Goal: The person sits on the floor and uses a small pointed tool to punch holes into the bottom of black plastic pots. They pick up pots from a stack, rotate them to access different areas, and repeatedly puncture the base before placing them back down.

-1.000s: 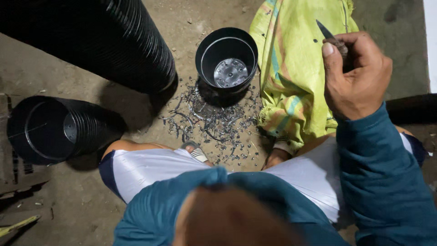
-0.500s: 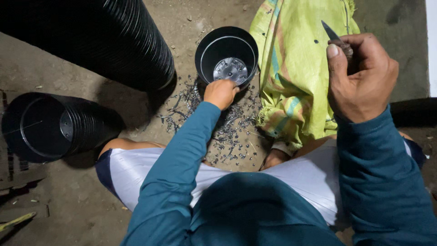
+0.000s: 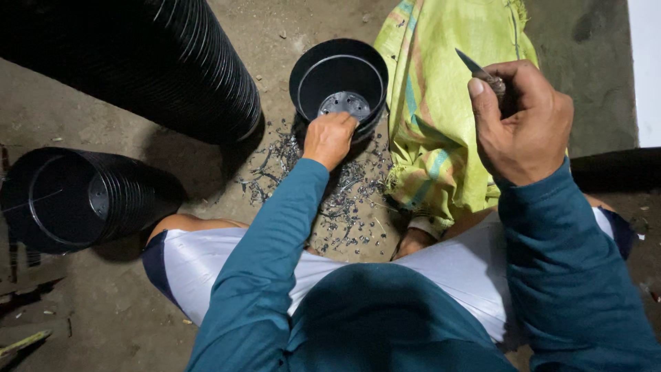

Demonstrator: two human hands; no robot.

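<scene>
My left hand (image 3: 329, 138) reaches forward and grips the near rim of a black plastic pot (image 3: 339, 76) standing upright on the ground; its perforated bottom shows inside. Raised at the right, my right hand (image 3: 521, 121) is closed around a small knife (image 3: 476, 67) whose blade points up and to the left. Black plastic shavings (image 3: 330, 200) lie scattered on the ground between the pot and my knees.
A long stack of nested black pots (image 3: 151, 62) lies on its side at the upper left, and a shorter stack (image 3: 76, 200) lies at the left. A yellow-green woven sack (image 3: 441, 110) is spread to the right of the pot. Bare concrete floor (image 3: 103, 324) surrounds me.
My left arm came up from below and reached out to the pot, and the hand now holds its rim. My right hand with the knife stayed raised, almost unmoved.
</scene>
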